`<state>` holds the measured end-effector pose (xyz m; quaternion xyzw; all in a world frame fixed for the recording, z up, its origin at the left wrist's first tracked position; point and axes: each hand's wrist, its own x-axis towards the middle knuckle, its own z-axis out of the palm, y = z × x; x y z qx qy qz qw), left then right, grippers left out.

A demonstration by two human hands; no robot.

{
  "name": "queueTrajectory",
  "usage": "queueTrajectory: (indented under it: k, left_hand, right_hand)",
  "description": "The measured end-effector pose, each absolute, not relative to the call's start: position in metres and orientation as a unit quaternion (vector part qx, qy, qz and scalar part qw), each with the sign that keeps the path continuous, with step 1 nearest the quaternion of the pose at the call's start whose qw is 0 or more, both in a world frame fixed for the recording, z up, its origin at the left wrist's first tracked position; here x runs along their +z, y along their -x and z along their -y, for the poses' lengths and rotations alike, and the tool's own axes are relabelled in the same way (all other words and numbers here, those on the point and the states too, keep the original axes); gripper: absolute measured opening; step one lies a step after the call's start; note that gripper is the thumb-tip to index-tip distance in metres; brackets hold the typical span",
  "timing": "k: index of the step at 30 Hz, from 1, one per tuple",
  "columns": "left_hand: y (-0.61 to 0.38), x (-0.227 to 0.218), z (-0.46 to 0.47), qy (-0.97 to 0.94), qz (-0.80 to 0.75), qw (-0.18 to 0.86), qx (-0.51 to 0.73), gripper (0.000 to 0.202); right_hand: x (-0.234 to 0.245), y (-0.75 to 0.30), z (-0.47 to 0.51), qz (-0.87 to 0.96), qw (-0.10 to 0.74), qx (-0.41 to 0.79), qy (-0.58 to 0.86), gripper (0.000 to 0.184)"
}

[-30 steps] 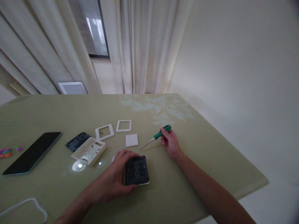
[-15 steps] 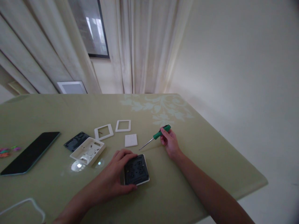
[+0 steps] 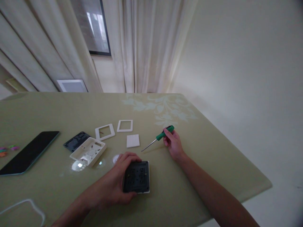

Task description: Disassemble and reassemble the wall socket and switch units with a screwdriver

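Observation:
My left hand [image 3: 113, 183] grips a dark square switch module with a white rim [image 3: 136, 177], lying flat on the green table [image 3: 189, 164]. My right hand [image 3: 173, 144] is closed round the green handle of a small screwdriver [image 3: 158, 137]; its thin metal shaft points left and down, ending just above the table. Beyond the module lie a white square cover plate [image 3: 133, 141], two white square frames [image 3: 105, 131] [image 3: 125, 125], a white back box [image 3: 88, 151] and a black module [image 3: 76, 141].
A dark phone [image 3: 28, 153] lies at the left, with small coloured bits [image 3: 6, 149] beside it. A clear container rim [image 3: 22, 209] shows at the bottom left. The table's right edge drops to a pale floor. Curtains hang behind the table.
My left hand has turned the dark module slightly and drawn it a little nearer to me. The right hand and screwdriver have hardly moved.

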<state>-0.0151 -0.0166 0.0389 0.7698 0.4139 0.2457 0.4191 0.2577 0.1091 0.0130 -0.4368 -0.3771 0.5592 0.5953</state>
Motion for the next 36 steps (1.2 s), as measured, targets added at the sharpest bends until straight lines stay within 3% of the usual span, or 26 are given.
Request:
queueTrajectory:
  k: [9, 17, 21, 24, 27, 30, 36]
  left_hand:
    - [0.014, 0.034, 0.015, -0.768, -0.449, 0.366, 0.271, 0.073]
    - [0.008, 0.020, 0.011, -0.781, -0.468, 0.269, 0.313, 0.071]
    - [0.013, 0.020, 0.009, -0.793, -0.467, 0.228, 0.318, 0.063]
    - [0.018, 0.020, 0.006, -0.796, -0.465, 0.224, 0.318, 0.050]
    - [0.020, 0.021, 0.005, -0.801, -0.463, 0.238, 0.295, 0.057]
    - [0.020, 0.026, 0.006, -0.799, -0.472, 0.250, 0.277, 0.069]
    - [0.017, 0.036, 0.008, -0.803, -0.474, 0.257, 0.255, 0.067]
  right_hand:
    - [0.017, -0.262, -0.109, 0.399, 0.625, 0.533, 0.407, 0.048]
    - [0.058, -0.265, -0.080, 0.484, 0.659, 0.469, 0.333, 0.045]
    - [0.093, -0.240, -0.067, 0.639, 0.597, 0.352, 0.332, 0.028]
    - [0.119, -0.217, -0.065, 0.763, 0.532, 0.234, 0.283, 0.028]
    - [0.132, -0.199, -0.069, 0.831, 0.473, 0.152, 0.249, 0.031]
    - [0.130, -0.189, -0.074, 0.851, 0.460, 0.126, 0.220, 0.029]
    - [0.121, -0.185, -0.077, 0.839, 0.470, 0.172, 0.214, 0.026]
